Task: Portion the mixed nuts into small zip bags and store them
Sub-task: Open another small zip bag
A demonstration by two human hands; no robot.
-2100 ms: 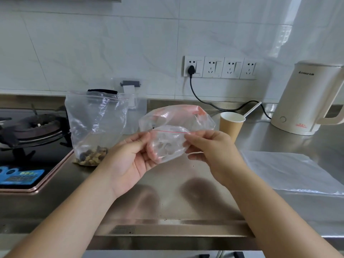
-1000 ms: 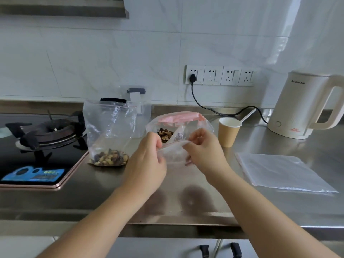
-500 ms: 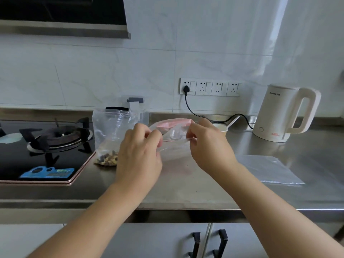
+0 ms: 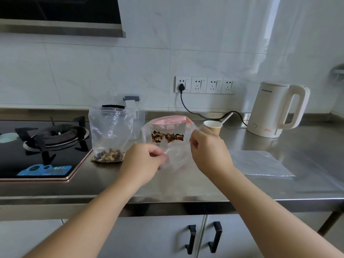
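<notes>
I hold a small clear zip bag (image 4: 176, 155) above the steel counter (image 4: 307, 164). My left hand (image 4: 143, 162) pinches its left top edge and my right hand (image 4: 208, 149) pinches its right top edge. The bag looks empty. Right behind it stands a larger open bag of mixed nuts (image 4: 168, 136) with a pink strip at its back. To the left, beside the stove, stands another clear zip bag (image 4: 109, 133) with a small heap of nuts at its bottom.
A gas stove (image 4: 48, 138) fills the left of the counter. A paper cup (image 4: 213, 126) with a white stick and a cream electric kettle (image 4: 277, 110) stand at the back right. Flat clear bags (image 4: 260, 162) lie at the right. A clear container (image 4: 136, 116) stands behind the bags.
My view has pulled back and up from the counter. Both hands have kept hold of the small bag, drawn its top edges apart and lowered it in front of the nut bag.
</notes>
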